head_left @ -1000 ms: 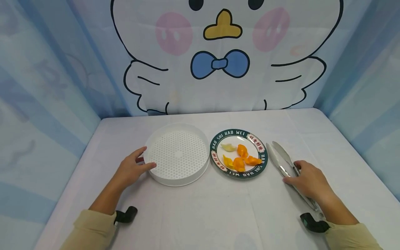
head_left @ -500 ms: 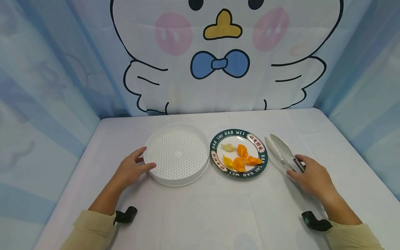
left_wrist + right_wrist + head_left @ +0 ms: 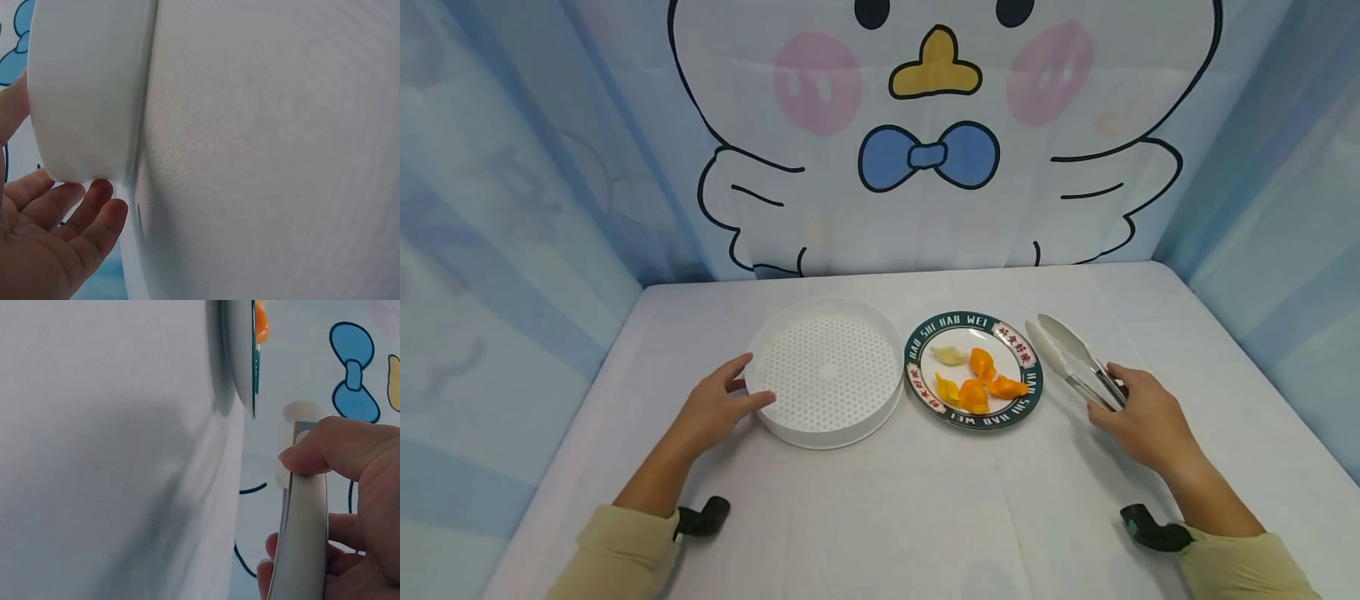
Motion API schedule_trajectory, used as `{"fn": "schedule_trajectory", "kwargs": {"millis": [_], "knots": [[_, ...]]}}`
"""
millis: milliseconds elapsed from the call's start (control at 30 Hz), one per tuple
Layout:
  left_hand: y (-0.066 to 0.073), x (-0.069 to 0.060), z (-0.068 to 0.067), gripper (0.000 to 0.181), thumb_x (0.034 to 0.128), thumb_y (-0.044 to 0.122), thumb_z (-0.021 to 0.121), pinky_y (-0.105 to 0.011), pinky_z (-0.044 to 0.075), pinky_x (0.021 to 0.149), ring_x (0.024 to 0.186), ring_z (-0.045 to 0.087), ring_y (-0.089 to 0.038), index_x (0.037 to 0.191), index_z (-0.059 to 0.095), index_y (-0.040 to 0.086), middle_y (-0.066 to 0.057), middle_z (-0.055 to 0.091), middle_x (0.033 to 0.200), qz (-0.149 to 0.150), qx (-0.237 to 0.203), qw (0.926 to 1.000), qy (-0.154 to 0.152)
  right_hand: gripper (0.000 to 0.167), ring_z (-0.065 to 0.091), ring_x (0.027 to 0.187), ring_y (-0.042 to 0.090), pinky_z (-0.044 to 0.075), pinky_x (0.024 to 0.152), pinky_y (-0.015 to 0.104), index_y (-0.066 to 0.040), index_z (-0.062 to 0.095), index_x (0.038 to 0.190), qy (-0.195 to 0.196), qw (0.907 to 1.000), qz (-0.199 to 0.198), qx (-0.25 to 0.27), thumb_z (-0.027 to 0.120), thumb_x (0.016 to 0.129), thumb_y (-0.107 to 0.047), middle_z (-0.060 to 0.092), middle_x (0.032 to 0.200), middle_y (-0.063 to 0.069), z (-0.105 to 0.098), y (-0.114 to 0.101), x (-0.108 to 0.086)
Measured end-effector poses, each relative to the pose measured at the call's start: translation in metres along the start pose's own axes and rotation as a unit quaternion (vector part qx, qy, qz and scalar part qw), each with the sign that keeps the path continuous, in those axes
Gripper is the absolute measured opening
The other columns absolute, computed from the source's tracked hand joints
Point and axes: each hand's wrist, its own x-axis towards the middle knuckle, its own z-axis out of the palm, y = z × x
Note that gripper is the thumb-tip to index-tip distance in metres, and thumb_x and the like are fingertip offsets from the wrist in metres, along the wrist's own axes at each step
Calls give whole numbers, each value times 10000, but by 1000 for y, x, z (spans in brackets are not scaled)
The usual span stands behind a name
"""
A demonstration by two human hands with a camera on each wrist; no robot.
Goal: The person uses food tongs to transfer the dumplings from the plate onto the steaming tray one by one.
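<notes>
A round white steamer basket [image 3: 827,375] with a perforated floor sits on the table. My left hand [image 3: 711,408] holds its left rim, thumb over the edge and fingertips against the outer wall [image 3: 87,94]. My right hand [image 3: 1150,421] grips metal tongs [image 3: 1075,358] by the handles, thumb on one arm. The tongs' ends are spread a little, nothing between them, beside the right edge of a green-rimmed plate [image 3: 973,422]. On this plate lie several small dumpling-shaped pieces [image 3: 974,396], orange and yellow. In the right wrist view the tongs' handle [image 3: 303,531] shows off the tabletop.
A white cloth covers the table [image 3: 880,517]. Behind it hangs a curtain [image 3: 925,217] printed with a cartoon figure; blue curtains [image 3: 512,250] close both sides. The plate stands close to the basket's right side.
My right hand has lifted the tongs off the table and brought their ends slightly up and left, toward the plate. My left hand and the steamer basket have stayed put.
</notes>
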Motion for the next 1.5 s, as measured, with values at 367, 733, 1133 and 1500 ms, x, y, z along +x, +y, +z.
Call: {"fn": "schedule_trajectory", "kwargs": {"millis": [367, 733, 1133, 1500], "knots": [[0, 0, 1, 895, 920, 387, 717, -588, 418, 1033, 1392, 364, -436, 1597, 221, 78, -253, 286, 1583, -34, 59, 10000, 19, 646, 466, 1151, 531, 404, 889, 682, 138, 454, 1380, 314, 9989, -347, 96, 711, 914, -228, 470, 1310, 373, 1, -3, -3], [1, -1, 0, 885, 924, 372, 716, -578, 423, 1032, 1396, 362, -434, 1596, 223, 73, -248, 270, 1593, -11, 37, 10000, 24, 665, 564, 1031, 477, 478, 808, 621, 143, 503, 1343, 444, 9980, -417, 164, 756, 896, -280, 555, 1210, 344, 4, -9, 0], [2, -2, 0, 893, 920, 383, 720, -583, 429, 1024, 1392, 365, -435, 1597, 223, 78, -251, 278, 1587, -9, 48, 10000, 35, 611, 532, 1112, 504, 454, 882, 653, 92, 537, 1344, 244, 9967, -780, -1, 769, 884, -236, 535, 1282, 333, 4, -17, 5], [3, -3, 0, 887, 925, 368, 720, -578, 424, 1032, 1396, 361, -431, 1598, 219, 78, -246, 268, 1594, -5, 14, 10000, 30, 623, 524, 1135, 480, 442, 922, 649, 51, 551, 1367, -286, 9957, -876, -11, 774, 881, -268, 534, 1326, 310, 2, -29, 11]]}}
